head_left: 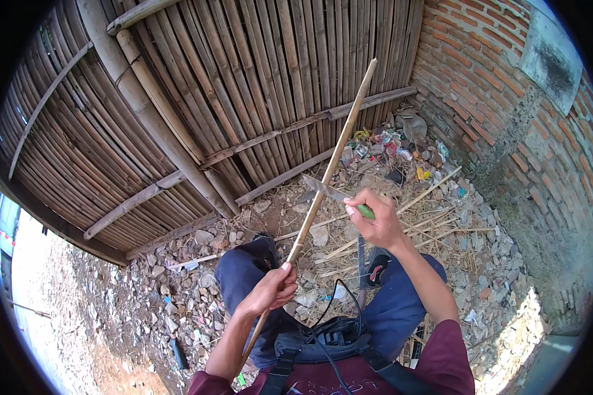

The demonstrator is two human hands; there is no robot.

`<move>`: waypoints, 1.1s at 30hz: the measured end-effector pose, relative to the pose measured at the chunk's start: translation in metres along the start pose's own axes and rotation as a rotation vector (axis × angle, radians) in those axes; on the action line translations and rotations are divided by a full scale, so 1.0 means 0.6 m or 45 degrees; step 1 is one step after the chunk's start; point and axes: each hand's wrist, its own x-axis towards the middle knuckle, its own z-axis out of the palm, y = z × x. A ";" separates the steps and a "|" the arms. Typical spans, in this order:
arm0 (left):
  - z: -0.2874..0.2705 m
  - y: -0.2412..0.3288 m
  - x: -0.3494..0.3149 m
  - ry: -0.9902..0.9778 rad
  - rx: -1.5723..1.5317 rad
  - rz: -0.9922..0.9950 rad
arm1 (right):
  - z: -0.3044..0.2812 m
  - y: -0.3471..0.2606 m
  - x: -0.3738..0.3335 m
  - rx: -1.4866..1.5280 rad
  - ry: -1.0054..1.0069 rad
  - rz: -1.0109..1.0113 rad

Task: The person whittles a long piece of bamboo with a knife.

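Observation:
A long, pale bamboo strip slants up and away from my lap toward the bamboo wall. My left hand is closed around its lower part, and the tail end passes under my left forearm. In my right hand is a knife with a green handle, most of which my fingers cover. The blade lies across the strip around its middle, its tip pointing left. Whether the edge bites into the bamboo I cannot tell.
A slatted bamboo wall stands ahead, and a brick wall rises at the right. Stones and litter cover the ground. Several cut bamboo strips lie beyond my right knee. A black cable loops over my lap.

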 end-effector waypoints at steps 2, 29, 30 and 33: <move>0.003 -0.004 0.007 0.031 0.009 0.007 | 0.019 -0.019 -0.017 -0.033 -0.106 -0.007; 0.062 0.023 -0.020 0.513 1.031 0.357 | -0.015 0.075 -0.009 -0.144 0.057 0.002; 0.060 0.013 -0.031 0.509 1.030 0.356 | -0.048 0.100 0.006 -0.163 0.104 0.179; 0.052 -0.024 -0.063 0.463 1.088 0.349 | -0.149 0.228 0.044 -0.296 0.600 0.351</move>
